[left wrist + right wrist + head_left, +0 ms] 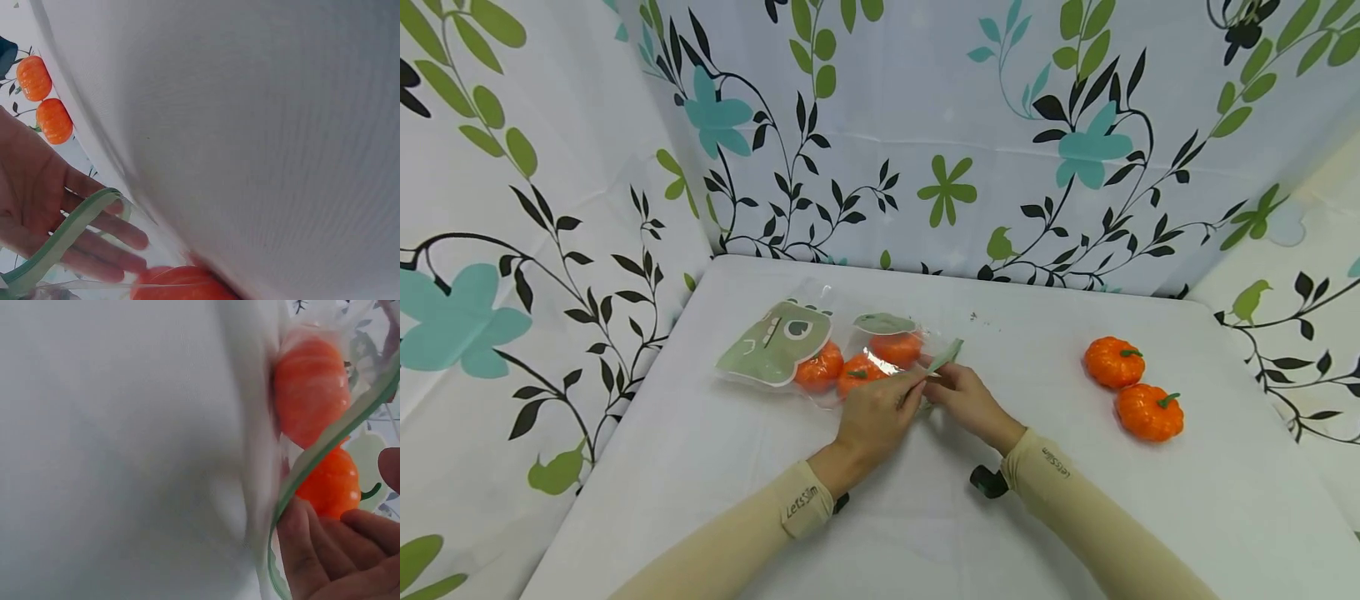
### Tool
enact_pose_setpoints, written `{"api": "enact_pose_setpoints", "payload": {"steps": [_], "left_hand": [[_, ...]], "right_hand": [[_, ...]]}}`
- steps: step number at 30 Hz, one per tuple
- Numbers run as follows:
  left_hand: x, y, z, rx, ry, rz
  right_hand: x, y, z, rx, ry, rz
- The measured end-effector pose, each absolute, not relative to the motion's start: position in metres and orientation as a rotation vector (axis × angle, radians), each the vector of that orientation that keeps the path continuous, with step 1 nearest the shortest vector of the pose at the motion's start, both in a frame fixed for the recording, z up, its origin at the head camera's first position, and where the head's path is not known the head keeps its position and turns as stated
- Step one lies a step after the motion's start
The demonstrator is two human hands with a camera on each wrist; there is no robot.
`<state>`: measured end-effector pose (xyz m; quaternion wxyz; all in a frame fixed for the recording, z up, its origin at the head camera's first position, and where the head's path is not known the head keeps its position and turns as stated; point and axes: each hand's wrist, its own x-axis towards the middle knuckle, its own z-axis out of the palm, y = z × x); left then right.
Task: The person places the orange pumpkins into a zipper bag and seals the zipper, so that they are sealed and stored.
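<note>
A clear zip bag (883, 323) with a green print and a green zip edge (69, 234) lies in front of both hands. Small orange toy pumpkins (895, 348) show through its film. My left hand (876, 421) pinches the bag at its opening. At the mouth is my right hand (966, 404), its fingers extended beside the green edge and partly into the opening. In the right wrist view its thumb (390, 469) stands apart from the fingers, near an orange pumpkin (328, 481).
Left of the hands lies another clear bag (775, 342) with a green one-eyed cartoon print, against an orange pumpkin (820, 367). Two loose pumpkins (1150, 412) sit together on the right of the white table (1225, 517). Patterned curtains (880, 125) stand behind and at the sides.
</note>
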<state>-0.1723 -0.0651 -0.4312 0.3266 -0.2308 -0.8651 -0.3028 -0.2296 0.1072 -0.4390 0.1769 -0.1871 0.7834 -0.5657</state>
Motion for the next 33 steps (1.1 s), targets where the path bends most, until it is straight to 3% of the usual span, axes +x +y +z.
{"api": "enact_pose_setpoints", "payload": {"steps": [10, 18, 26, 33], "left_hand": [[-0.171, -0.064, -0.430, -0.618, -2.232, -0.813], [-0.172, -0.064, -0.430, -0.617, -2.223, -0.847], [-0.174, -0.067, -0.431, -0.570, -2.219, -0.890], [-0.174, -0.068, -0.430, -0.558, -2.233, -0.923]], "right_hand": [[-0.247, 0.087, -0.448, -0.675, 2.097, -1.609], [-0.242, 0.092, -0.444, -0.747, 2.155, -1.553], [-0.214, 0.149, -0.430, -0.915, 2.583, -1.289], [-0.196, 0.226, -0.407, -1.105, 3.100, -0.743]]}}
